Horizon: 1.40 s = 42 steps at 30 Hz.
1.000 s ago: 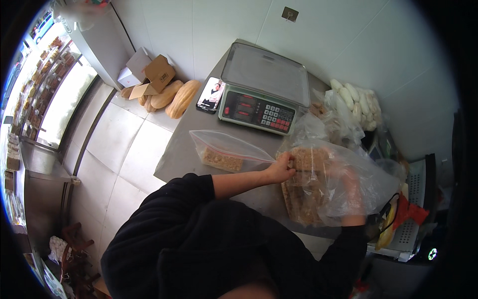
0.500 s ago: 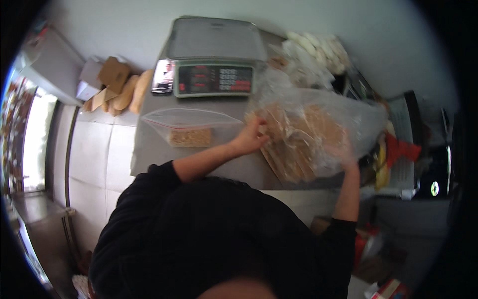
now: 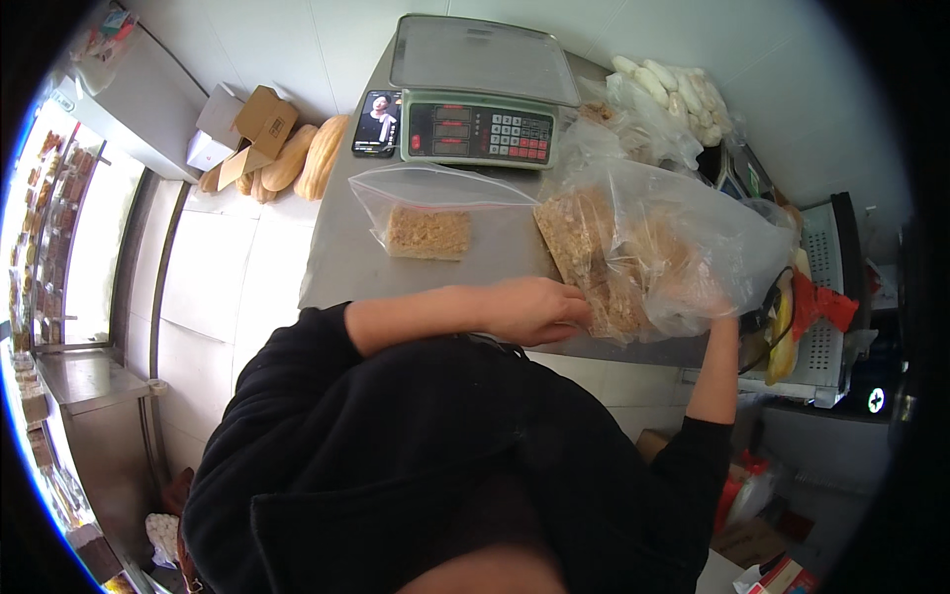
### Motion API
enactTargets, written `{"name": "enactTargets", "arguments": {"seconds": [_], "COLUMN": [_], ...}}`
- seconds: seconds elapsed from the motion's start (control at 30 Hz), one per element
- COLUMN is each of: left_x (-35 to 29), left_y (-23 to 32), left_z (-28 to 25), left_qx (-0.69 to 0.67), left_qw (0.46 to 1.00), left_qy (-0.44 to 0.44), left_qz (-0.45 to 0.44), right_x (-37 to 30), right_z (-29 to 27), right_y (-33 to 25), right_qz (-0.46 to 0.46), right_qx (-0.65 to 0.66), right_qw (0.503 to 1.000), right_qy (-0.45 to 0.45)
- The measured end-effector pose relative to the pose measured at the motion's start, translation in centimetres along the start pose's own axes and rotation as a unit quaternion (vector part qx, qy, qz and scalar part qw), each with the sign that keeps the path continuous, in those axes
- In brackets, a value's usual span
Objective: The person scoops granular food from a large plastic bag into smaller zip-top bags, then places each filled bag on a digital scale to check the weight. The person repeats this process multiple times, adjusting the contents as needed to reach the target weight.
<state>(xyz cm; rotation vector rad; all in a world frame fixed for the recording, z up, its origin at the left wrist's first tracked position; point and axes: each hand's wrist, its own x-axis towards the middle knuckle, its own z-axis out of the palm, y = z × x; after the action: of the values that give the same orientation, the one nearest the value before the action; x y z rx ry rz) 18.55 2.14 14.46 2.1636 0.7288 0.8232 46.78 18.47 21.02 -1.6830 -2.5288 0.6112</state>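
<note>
A large clear plastic bag (image 3: 732, 223) lies on the right of the metal table, with several light-brown crumbly slabs (image 3: 579, 228) inside. My right hand (image 3: 698, 289) is at the bag's right part, seen blurred through the plastic; its fingers and any hold are hidden. Near the table's front edge, my left hand (image 3: 539, 309) hovers back up beside the slabs' lower left corner. Its fingers are loosely bent and nothing shows in them; its thumb is hidden. Left of the big bag, a clear zip bag (image 3: 445, 183) lies flat with one similar slab (image 3: 428, 232) in it.
A digital scale (image 3: 480, 129) with a flat steel pan stands at the back of the table (image 3: 341, 247), a lit phone (image 3: 377, 124) at its left. White knobbly items in plastic (image 3: 683, 94) sit back right. A perforated metal appliance (image 3: 821, 267) flanks the right; squashes (image 3: 322, 158) lie left.
My left hand has moved nearer the table's front edge, and its fingers now point right. My right hand stays at the bag, whose plastic has shifted. The view has swung slightly.
</note>
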Motion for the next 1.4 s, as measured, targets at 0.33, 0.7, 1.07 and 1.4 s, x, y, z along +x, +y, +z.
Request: {"name": "enactTargets", "arguments": {"seconds": [0.33, 0.7, 1.07, 1.4], "left_x": [-10.8, -13.4, -13.3, -13.7], "left_y": [5.4, 1.4, 2.5, 1.4], "left_z": [-10.8, -11.7, -12.2, -12.1], "left_qx": [0.416, 0.522, 0.286, 0.256], "left_qw": [0.874, 0.822, 0.932, 0.941], "left_qy": [0.202, 0.122, 0.108, 0.158], "left_qz": [-0.148, -0.193, -0.197, -0.155], "right_x": [-8.4, -19.0, -4.7, 2.4], "right_z": [-5.8, -10.7, -0.7, 0.6], "right_y": [-0.9, -3.7, -17.9, -29.0], "right_qz": [-0.043, 0.023, -0.204, -0.312], "right_qx": [-0.088, 0.180, 0.391, -0.124], "right_qw": [0.972, 0.937, 0.896, 0.928], "right_qy": [0.214, 0.297, 0.056, -0.163]}}
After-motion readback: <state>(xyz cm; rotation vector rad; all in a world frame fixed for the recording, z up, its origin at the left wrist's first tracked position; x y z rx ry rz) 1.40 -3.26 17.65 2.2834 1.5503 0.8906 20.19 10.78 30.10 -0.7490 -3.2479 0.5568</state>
